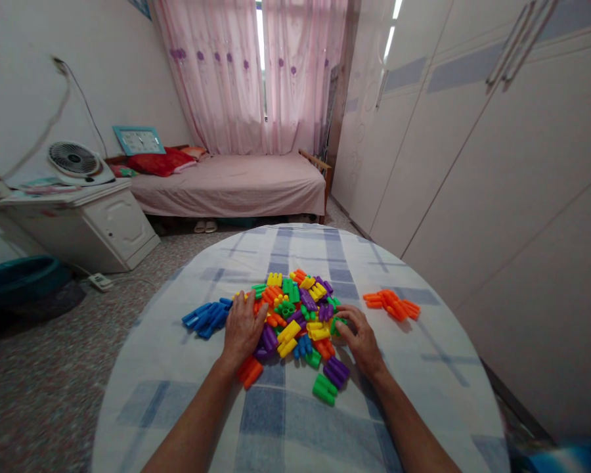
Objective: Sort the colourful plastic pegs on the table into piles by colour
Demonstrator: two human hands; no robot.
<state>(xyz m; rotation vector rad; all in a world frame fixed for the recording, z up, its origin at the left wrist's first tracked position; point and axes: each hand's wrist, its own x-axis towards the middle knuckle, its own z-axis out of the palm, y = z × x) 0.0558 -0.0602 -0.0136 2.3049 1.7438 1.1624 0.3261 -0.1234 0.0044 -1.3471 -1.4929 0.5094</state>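
A mixed pile of plastic building blocks (288,332), made of joined tubes in yellow, green, orange, purple and blue, lies mid-table. My left hand (243,326) rests on the pile's left side, fingers stretched over the blocks and thumb apart. At the right edge, my right hand (360,336) curls its thumb and fingers around a green block (338,325), partly covered by them. Left of my left hand is a group of blue blocks (207,317). Orange blocks (393,305) form a separate group beyond my right hand.
A checked cloth covers the round table (177,394). Loose green (324,389), purple (336,372) and orange blocks (250,372) lie on the near side of the pile. A bed (236,184) stands behind, a wardrobe (512,197) at right, and a cabinet with a fan (76,161) at left.
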